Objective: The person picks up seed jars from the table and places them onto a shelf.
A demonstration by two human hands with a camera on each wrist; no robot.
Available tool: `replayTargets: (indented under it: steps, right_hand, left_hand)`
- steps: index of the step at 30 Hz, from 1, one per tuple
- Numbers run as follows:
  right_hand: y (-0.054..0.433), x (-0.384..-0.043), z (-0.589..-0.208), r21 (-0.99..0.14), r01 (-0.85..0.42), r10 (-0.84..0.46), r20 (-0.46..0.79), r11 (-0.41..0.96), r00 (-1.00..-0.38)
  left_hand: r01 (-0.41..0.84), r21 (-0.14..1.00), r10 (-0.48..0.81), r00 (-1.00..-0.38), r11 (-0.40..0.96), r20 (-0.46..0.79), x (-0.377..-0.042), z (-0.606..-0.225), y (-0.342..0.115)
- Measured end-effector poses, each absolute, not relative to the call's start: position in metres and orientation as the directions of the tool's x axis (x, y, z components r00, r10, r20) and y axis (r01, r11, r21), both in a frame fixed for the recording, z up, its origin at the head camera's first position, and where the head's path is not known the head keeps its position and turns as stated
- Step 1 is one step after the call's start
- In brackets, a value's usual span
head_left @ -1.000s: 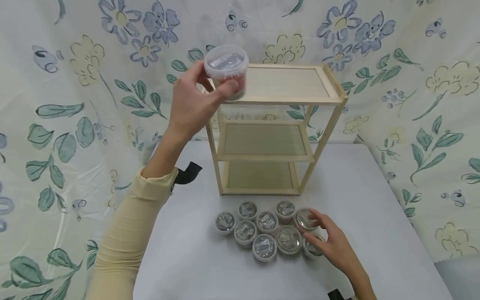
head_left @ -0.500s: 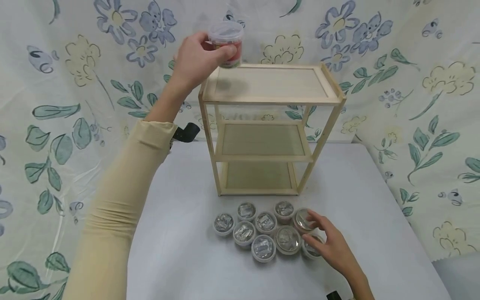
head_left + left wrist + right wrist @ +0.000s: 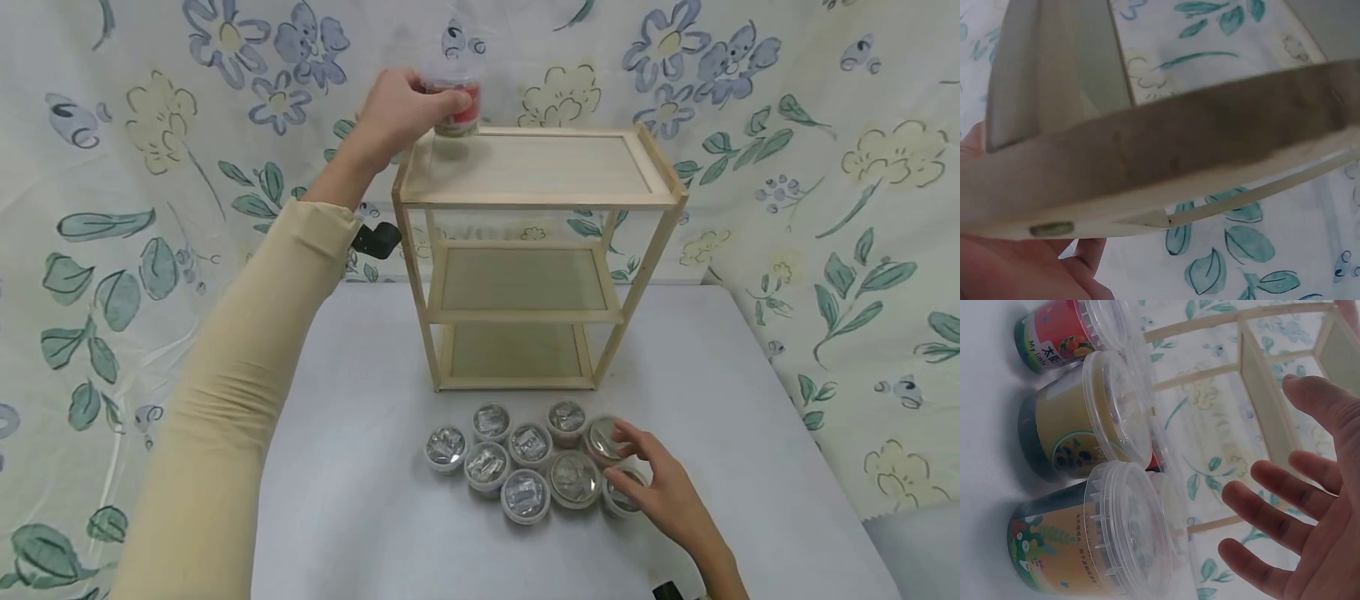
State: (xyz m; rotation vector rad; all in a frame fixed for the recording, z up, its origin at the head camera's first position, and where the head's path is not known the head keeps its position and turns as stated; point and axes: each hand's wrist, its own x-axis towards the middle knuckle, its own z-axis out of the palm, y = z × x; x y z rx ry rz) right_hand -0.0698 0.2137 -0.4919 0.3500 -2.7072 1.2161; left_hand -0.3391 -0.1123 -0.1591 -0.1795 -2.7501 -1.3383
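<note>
Since a second ago, your left grip (image 3: 397, 112) has carried the red-labelled tub (image 3: 467, 117) from in front of the wooden rack (image 3: 525, 279) to the rear left part of its top shelf (image 3: 555, 167). Left of the rack, your pale yellow sleeve (image 3: 225, 375) slants up to that grip, which is narrow, fingers and thumb holding the tub; whether its base touches the shelf you cannot tell. In front of the rack, nine lidded tubs (image 3: 530, 444) stand bunched on the white worktop (image 3: 337, 500). Furthest right, in front of the rack's right side, your right grip (image 3: 663, 492) is wide, fingers spread near the rightmost tubs; contact cannot be told.
</note>
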Motion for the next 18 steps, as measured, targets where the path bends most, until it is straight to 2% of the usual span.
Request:
replayTargets:
  steps: [7, 18]
  right_hand:
    - [0.213, -0.069, -0.493, -0.704, -0.277, -0.146, 0.242, 0.654, -0.959]
    - [0.211, -0.065, -0.493, -0.716, -0.266, -0.134, 0.236, 0.646, -0.962]
  left_hand:
    - [0.063, 0.724, 0.050, -0.998, 0.686, 0.040, -0.350, -0.162, -0.112]
    - [0.067, 0.716, 0.119, -0.993, 0.695, -0.023, -0.353, -0.166, -0.111]
